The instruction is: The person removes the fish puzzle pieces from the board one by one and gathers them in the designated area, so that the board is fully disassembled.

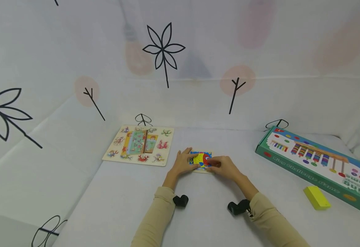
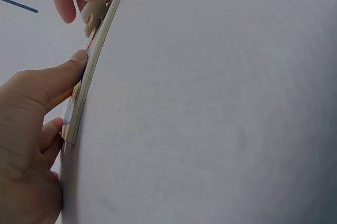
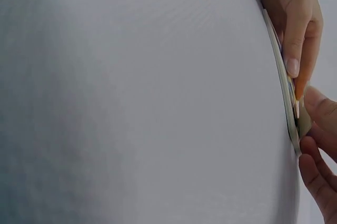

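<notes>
A small fish puzzle [image 1: 200, 158], yellow and red on blue, lies on a thin wooden board in the middle of the table. My left hand [image 1: 181, 164] holds the puzzle's left side, its thumb on the picture and other fingers at the edge. At the right side, my right hand [image 1: 225, 168] pinches a puzzle piece [image 2: 95, 13] between thumb and fingers. That piece stands tilted up from the board [image 2: 84, 97] in the left wrist view. The fingers partly hide the piece in the right wrist view.
A larger wooden puzzle board [image 1: 136, 145] with sea animals lies at the back left. On the right is a green Ring Challenge Game box [image 1: 315, 164], with a yellow block [image 1: 317, 198] in front of it. A patterned white cloth [image 1: 192, 103] hangs behind the table.
</notes>
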{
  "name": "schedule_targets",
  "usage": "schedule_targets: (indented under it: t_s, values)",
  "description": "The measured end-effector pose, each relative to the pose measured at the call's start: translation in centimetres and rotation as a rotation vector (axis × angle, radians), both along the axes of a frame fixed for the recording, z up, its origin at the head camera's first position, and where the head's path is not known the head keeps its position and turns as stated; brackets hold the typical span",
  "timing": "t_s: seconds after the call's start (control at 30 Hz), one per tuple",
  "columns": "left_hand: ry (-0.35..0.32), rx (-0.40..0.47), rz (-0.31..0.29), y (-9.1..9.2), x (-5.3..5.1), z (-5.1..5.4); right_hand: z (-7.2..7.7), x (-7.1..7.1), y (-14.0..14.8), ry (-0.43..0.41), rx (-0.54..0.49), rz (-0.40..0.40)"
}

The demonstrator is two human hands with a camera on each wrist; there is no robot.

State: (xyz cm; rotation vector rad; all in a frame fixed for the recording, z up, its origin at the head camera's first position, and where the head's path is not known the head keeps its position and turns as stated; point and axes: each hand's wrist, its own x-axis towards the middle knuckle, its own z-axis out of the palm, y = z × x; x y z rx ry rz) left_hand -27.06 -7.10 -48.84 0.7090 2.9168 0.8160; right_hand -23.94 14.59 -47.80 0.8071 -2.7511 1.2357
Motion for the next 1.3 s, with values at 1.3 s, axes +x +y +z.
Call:
schedule_targets:
  t_s: [1.3]
  values:
    - [-0.004,0.010,0.014,0.06,-0.14,-0.23,-0.41,0.55,-0.85,-0.041,-0.119,-0.080]
